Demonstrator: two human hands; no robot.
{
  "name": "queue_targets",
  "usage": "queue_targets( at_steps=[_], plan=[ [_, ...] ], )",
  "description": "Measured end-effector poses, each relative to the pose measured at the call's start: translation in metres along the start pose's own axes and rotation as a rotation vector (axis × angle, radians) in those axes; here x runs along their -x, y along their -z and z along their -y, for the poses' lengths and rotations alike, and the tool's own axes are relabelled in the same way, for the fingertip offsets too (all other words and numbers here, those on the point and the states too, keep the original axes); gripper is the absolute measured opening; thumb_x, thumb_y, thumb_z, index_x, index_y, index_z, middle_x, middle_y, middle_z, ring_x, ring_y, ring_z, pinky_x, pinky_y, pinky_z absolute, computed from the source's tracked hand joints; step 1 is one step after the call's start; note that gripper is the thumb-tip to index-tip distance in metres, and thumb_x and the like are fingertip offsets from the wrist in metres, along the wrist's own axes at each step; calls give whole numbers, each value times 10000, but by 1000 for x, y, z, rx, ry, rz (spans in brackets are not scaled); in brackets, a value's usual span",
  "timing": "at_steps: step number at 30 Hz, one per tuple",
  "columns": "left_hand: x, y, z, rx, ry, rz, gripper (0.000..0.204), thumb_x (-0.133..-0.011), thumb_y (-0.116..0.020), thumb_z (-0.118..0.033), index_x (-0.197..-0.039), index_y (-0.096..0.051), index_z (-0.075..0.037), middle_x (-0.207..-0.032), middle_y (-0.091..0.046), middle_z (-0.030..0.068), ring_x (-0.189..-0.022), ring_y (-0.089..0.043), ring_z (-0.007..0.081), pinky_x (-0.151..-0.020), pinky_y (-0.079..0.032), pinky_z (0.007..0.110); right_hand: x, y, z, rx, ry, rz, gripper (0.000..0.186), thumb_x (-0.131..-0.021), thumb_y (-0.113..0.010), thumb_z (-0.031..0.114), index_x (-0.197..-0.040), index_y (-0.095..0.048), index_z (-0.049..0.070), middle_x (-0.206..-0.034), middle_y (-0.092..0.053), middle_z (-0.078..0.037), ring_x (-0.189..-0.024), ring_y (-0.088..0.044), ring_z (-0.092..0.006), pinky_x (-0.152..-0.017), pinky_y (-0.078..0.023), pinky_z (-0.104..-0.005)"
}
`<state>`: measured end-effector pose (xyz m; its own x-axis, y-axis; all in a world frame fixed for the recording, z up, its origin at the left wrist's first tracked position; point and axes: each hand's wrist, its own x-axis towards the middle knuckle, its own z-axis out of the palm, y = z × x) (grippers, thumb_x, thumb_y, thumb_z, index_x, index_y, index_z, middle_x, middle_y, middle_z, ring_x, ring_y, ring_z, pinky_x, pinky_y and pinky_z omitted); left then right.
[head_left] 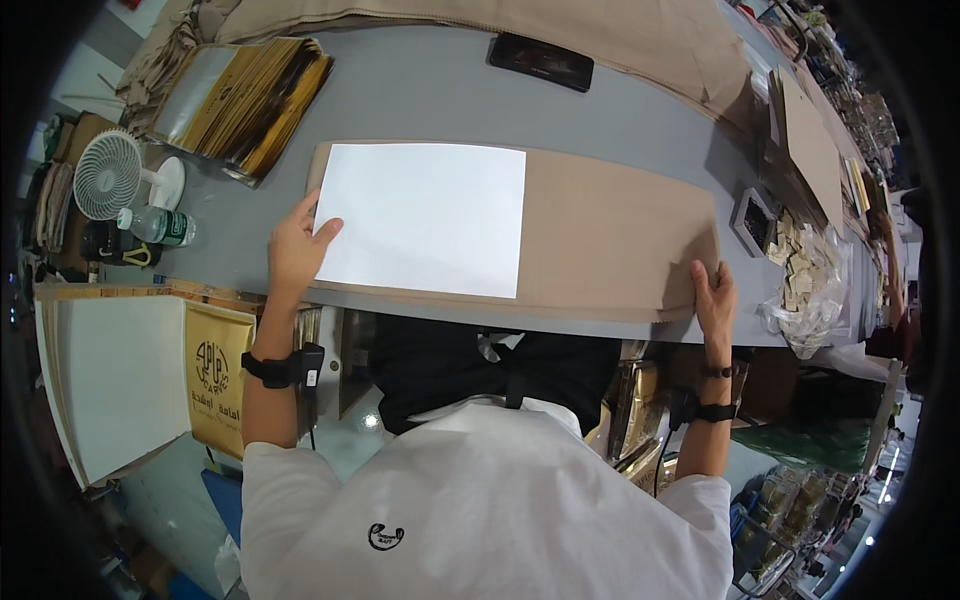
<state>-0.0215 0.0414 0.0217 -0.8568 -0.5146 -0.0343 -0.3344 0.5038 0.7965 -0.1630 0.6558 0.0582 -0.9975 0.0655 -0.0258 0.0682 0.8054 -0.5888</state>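
A long tan folded cloth [615, 230] lies across the grey table in front of me. On its left half rests a plain white rectangular sheet [425, 220], close to the cloth's left end. My left hand [298, 245] is at that end, thumb on top of the sheet's edge and fingers along the side, partly hidden. At the opposite end, my right hand [714, 300] has thumb and fingers around the cloth's near right edge; the fingertips on the far side are hard to make out.
Stacked gold-brown packets [250, 100] lie at the back left, near a white fan [108, 175] and a water bottle [157, 226]. A black phone [541, 62] lies by more tan cloth [640, 40] at the back. On the right are cardboard sheets [805, 150] and a plastic bag of small tan pieces [803, 275].
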Motion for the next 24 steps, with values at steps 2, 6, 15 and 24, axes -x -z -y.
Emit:
queue_targets(
  at_steps=[2, 6, 15, 24],
  plan=[
    [2, 5, -6, -117, 34, -15, 601, -864, -856, -204, -1402, -644, -40, -858, -736, 85, -718, -628, 155, -701, -511, 305, -4, 0, 37, -407, 108, -53, 368, -1013, -728, 366, -1013, -658, 5, -923, -695, -27, -792, -558, -95, -734, -482, -254],
    [8, 5, -27, -404, -347, -246, 560, -876, -851, -224, -1374, -668, -46, -972, -734, 94, -773, -631, 173, -725, -517, 317, -8, -7, 133, -797, 250, -86, 174, -1019, -732, 157, -1071, -687, -2, -972, -685, 49, -823, -562, -31, -724, -460, -192],
    [-8, 10, -71, 866, 153, 563, 754, -1116, -264, -629, -1377, -617, -15, -1048, -744, 94, -890, -705, 173, -767, -547, 303, 52, -118, 313, -700, 663, 784, 484, -1029, -709, 294, -1437, -597, 61, -1080, -751, -118, -918, -701, -148, -835, -589, -329],
    [-4, 2, -44, 647, 51, 280, 467, -1030, -664, -78, -1458, -540, 63, -1231, -717, 93, -1065, -662, 112, -932, -530, 266, 48, -144, 274, -535, 862, 384, 233, -1016, -687, 135, -1227, -718, 44, -1227, -742, -138, -1049, -733, -293, -868, -599, -365]
  ],
)
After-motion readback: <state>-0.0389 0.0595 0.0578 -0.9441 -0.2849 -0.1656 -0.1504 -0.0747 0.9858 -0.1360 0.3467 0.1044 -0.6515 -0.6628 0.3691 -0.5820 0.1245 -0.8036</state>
